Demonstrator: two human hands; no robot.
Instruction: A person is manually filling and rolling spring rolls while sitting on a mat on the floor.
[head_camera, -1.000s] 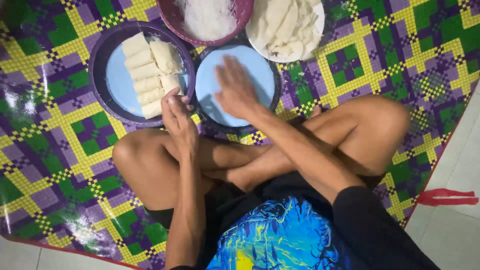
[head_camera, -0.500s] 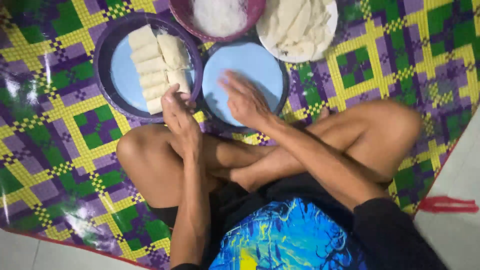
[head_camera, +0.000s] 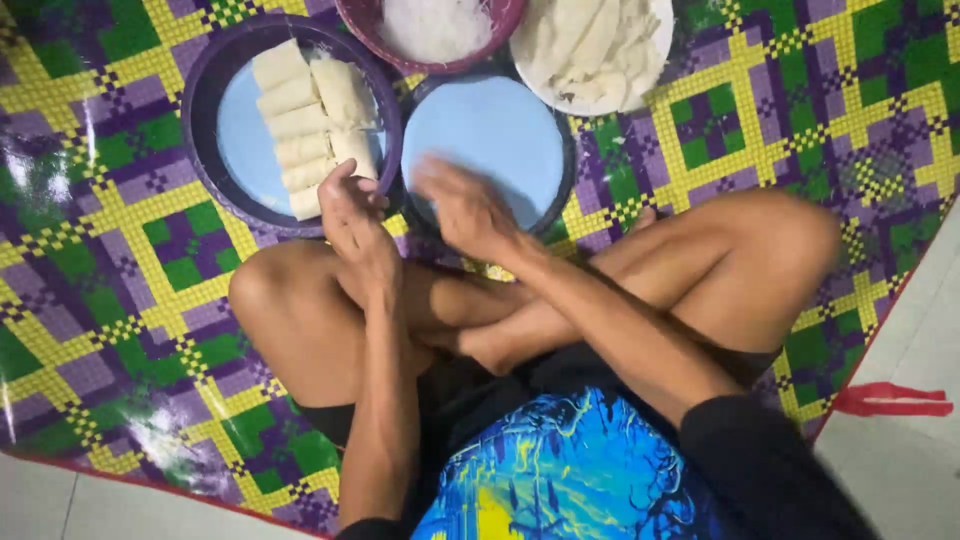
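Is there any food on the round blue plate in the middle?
No, the blue plate is bare; the rolls lie on the purple-rimmed plate beside it.

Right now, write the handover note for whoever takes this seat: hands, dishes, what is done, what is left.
Left hand: at the near rim of the dark tray, fingers curled, seemingly empty, by the nearest of the rolled wraps.
Right hand: open, blurred, over the near edge of the round blue plate, holding nothing.
Behind: a bowl of white noodles and a white plate of flat wrappers. All sit on the checked mat.
Done: about seven rolls lined up in the tray.
Left: the blue plate is bare; wrappers and noodles remain.
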